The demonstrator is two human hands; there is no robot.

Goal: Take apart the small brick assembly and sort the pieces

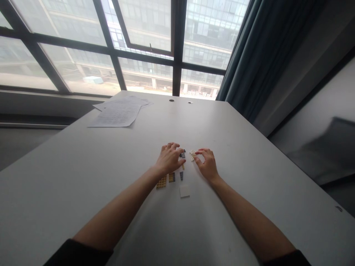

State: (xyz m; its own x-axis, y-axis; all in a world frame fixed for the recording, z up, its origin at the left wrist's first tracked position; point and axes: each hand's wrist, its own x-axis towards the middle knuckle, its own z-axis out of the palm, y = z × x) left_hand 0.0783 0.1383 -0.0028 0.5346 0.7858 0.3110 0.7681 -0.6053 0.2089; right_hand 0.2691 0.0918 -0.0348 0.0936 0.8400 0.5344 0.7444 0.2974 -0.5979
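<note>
My left hand [169, 159] is over the table with its fingers spread, and nothing shows in its grip. Beside its thumb and index finger lie small dark and grey building bricks [182, 154], partly hidden by the fingers. Facing it, my right hand [206, 163] has its thumb and fingertips at the edge of a cream studded building brick [192, 155], which it seems to pinch. Under and below my left hand are a tan studded plate [161, 182], a tan and dark grey piece [172, 177], a grey piece [181, 176] and a small tan piece [183, 167].
A flat white square piece [184, 191] lies nearer to me on the white table [222, 133]. Printed paper sheets [116, 113] overlap at the far left. Two round holes sit near the far edge, with windows behind and a dark curtain [244, 62] at the right.
</note>
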